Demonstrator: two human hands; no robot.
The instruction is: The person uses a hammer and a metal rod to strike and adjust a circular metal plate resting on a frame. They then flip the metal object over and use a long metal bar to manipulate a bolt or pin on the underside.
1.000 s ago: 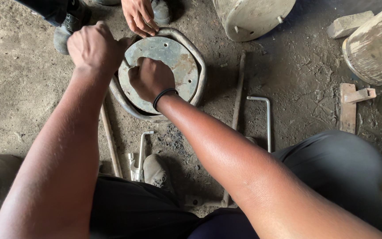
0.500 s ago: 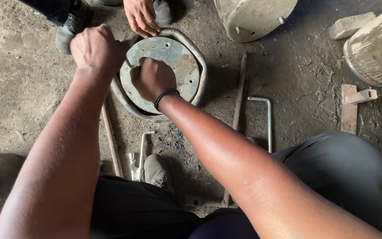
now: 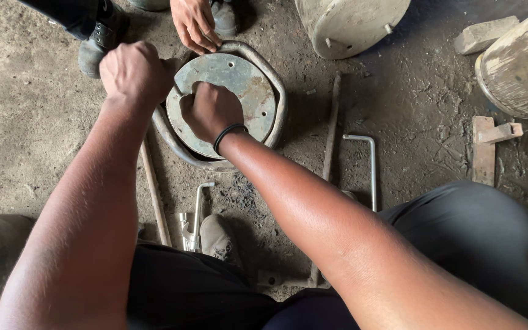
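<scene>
A round grey metal disc [image 3: 245, 85] with a centre opening lies on the dirt floor inside a bent metal pipe ring [image 3: 276, 91]. My right hand [image 3: 210, 111], with a black band on the wrist, is closed over the disc's centre opening. My left hand [image 3: 134, 72] is a fist gripping the ring at the disc's left edge. Another person's hand [image 3: 194, 23] touches the ring's far rim.
The other person's dark shoes [image 3: 98, 38] stand at the top. A pale metal drum [image 3: 349, 21] lies top right. A long rod [image 3: 328, 153], a bent bar [image 3: 371, 168], a stick [image 3: 154, 195], a small metal tool [image 3: 194, 214] and wood pieces [image 3: 490, 143] lie about.
My left fist has shifted slightly right toward the disc's edge. The disc, ring and right hand stay put.
</scene>
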